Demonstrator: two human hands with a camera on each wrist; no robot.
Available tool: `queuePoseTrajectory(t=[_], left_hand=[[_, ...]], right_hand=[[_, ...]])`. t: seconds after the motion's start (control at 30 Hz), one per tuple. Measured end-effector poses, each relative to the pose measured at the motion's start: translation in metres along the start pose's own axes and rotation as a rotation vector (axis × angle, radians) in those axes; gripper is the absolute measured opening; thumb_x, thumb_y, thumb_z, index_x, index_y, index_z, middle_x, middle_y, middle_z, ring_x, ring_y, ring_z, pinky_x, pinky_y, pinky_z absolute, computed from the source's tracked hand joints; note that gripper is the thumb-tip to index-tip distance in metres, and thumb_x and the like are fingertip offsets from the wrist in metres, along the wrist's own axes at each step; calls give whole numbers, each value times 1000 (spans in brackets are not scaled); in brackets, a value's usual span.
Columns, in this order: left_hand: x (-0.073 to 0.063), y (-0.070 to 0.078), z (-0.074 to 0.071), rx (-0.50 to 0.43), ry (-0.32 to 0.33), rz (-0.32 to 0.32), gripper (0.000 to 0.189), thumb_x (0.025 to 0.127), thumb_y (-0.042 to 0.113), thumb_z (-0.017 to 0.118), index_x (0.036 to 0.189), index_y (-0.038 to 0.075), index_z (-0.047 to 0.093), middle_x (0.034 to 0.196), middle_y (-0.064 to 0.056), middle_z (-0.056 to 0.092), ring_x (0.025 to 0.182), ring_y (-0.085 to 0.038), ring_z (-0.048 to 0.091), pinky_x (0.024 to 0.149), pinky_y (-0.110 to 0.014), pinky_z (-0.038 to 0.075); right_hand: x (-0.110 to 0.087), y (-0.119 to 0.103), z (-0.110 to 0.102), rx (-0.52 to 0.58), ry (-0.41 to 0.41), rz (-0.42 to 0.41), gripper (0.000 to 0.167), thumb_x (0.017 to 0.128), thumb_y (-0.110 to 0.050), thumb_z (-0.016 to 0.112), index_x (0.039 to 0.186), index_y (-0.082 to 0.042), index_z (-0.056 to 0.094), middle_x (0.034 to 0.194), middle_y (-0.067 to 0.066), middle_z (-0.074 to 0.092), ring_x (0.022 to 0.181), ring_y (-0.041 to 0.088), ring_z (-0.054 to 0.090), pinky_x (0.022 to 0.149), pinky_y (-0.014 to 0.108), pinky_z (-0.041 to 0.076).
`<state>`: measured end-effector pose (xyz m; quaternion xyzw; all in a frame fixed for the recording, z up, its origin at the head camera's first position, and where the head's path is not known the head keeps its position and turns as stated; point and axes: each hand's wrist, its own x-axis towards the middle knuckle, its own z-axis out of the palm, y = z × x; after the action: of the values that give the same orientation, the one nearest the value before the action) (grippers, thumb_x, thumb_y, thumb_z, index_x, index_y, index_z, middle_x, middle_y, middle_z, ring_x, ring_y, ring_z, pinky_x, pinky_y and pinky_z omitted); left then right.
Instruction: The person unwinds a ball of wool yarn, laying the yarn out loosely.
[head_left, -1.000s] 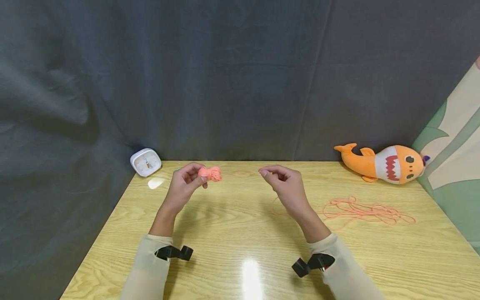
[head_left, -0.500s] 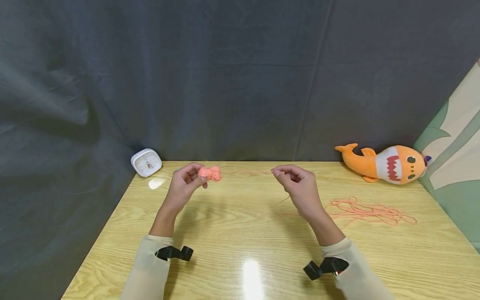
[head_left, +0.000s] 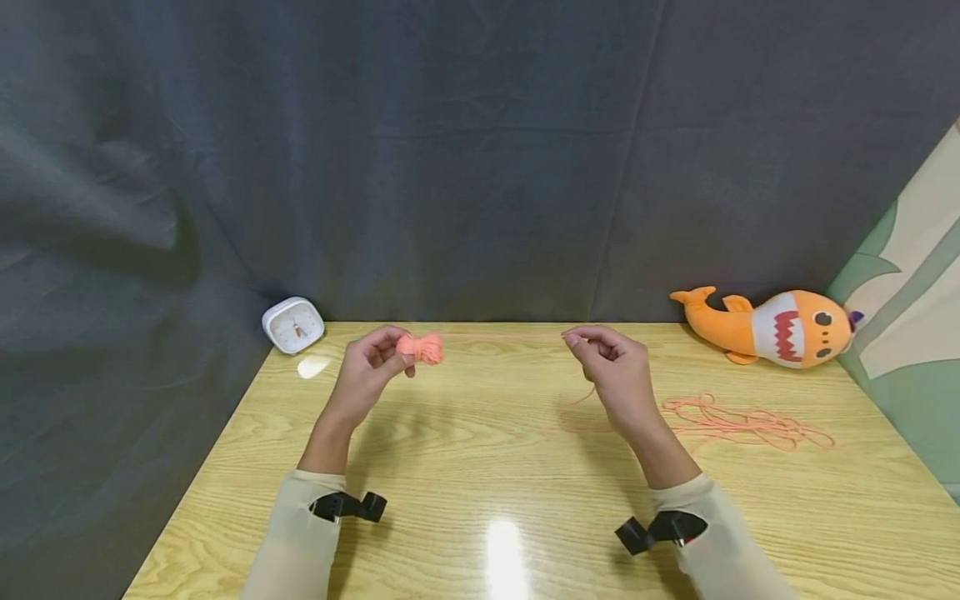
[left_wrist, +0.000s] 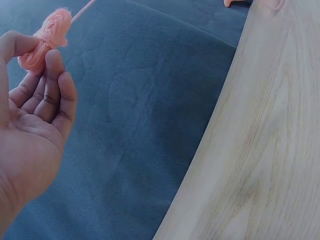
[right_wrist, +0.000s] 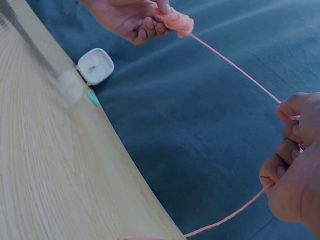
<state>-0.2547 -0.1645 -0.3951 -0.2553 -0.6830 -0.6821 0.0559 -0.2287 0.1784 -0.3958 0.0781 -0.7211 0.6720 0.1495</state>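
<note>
My left hand pinches a small wound bundle of coral-pink yarn between thumb and fingers, up over the far part of the table. In the left wrist view the bundle is bound across its middle, and one strand leaves it at the top. Off to the right, my right hand pinches that strand, which runs straight between both hands in the right wrist view. Below the right hand's fingers the yarn trails down to the table and leads toward a loose heap of yarn.
A white clock stands at the table's back left corner, with a small green item near it. An orange shark plush lies at the back right. Dark cloth hangs behind the wooden table.
My right hand has moved to the right, away from the bundle, and the strand between the hands has straightened. The left hand and the bundle have stayed in place.
</note>
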Motion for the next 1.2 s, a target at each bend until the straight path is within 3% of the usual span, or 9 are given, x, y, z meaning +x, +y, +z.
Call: queuePoseTrajectory(t=[0.27, 0.57, 0.73, 0.97, 1.2], left_hand=[[0, -2, -4, -11, 11, 29, 13, 97, -5, 59, 107, 1, 65, 87, 8, 71, 71, -6, 65, 71, -21, 58], [0, -2, -4, -10, 13, 16, 12, 96, -6, 59, 107, -7, 63, 88, 9, 71, 72, -6, 66, 71, -22, 58], [1, -2, -3, -11, 12, 14, 12, 95, -7, 60, 107, -9, 62, 88, 9, 71, 72, -6, 66, 71, -22, 58], [1, -1, -4, -19, 13, 12, 15, 95, -7, 60, 106, 1, 66, 88, 9, 72, 72, -6, 66, 71, -21, 59], [0, -1, -6, -31, 17, 35, 20, 98, -6, 60, 104, 11, 68, 88, 9, 71, 72, -5, 65, 72, -21, 58]], right_hand=[[1, -6, -13, 100, 62, -7, 16, 98, -13, 71, 100, 2, 74, 59, -8, 44, 53, 6, 34, 51, 25, 28], [4, -13, -29, 235, 117, -27, 19, 98, -11, 70, 103, 7, 71, 62, -5, 46, 55, 11, 33, 61, 36, 21], [7, -12, -37, 273, 144, -32, 18, 98, -9, 70, 103, 9, 71, 60, -4, 45, 53, 12, 30, 60, 36, 19], [9, -10, -44, 289, 165, -14, 9, 98, -10, 70, 98, -3, 75, 59, -4, 46, 53, 13, 28, 61, 36, 19], [11, -14, -51, 332, 222, -26, 10, 98, -8, 70, 96, 0, 75, 56, -2, 46, 52, 15, 24, 59, 35, 16]])
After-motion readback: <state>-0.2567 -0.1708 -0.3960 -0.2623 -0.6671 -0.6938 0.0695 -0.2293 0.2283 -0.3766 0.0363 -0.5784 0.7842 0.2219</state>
